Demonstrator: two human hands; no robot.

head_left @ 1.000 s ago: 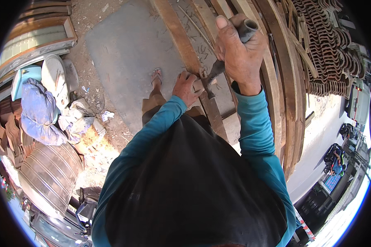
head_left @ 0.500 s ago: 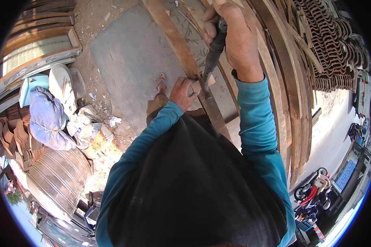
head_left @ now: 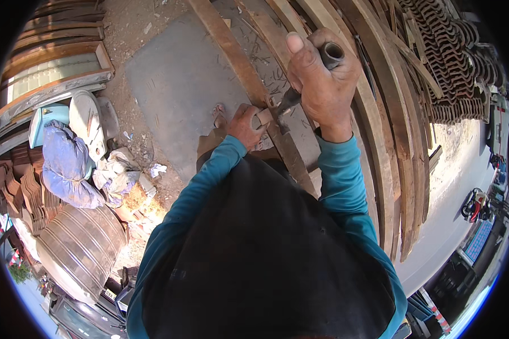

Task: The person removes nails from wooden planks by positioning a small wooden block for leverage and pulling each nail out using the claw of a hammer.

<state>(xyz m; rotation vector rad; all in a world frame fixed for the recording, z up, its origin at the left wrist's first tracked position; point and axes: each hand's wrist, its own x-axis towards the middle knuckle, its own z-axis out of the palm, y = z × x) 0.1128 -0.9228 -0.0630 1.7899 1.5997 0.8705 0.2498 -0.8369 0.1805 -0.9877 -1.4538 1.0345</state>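
Observation:
My right hand (head_left: 325,82) is closed around the dark handle of a hammer (head_left: 289,101), thumb raised along the grip. The handle's hollow end points up toward me. The hammer's head is down at a long wooden beam (head_left: 232,53), close to my left hand; whether it grips a nail there I cannot make out. My left hand (head_left: 246,126) is closed on a small light wooden block (head_left: 263,117) at the beam's side, beside the hammer head. The beam runs diagonally from the far side toward my body.
Several long planks (head_left: 398,113) lie to the right, with stacked roof tiles (head_left: 455,68) beyond. A grey sheet (head_left: 178,85) covers the ground ahead, near my sandalled foot (head_left: 219,112). On the left are a blue cloth bundle (head_left: 68,164), a window frame (head_left: 104,56) and a ribbed brown sheet (head_left: 85,243).
My right hand has come down and nearer, tipping the hammer's handle upright so its end now faces me. My left hand stays almost in place with the block.

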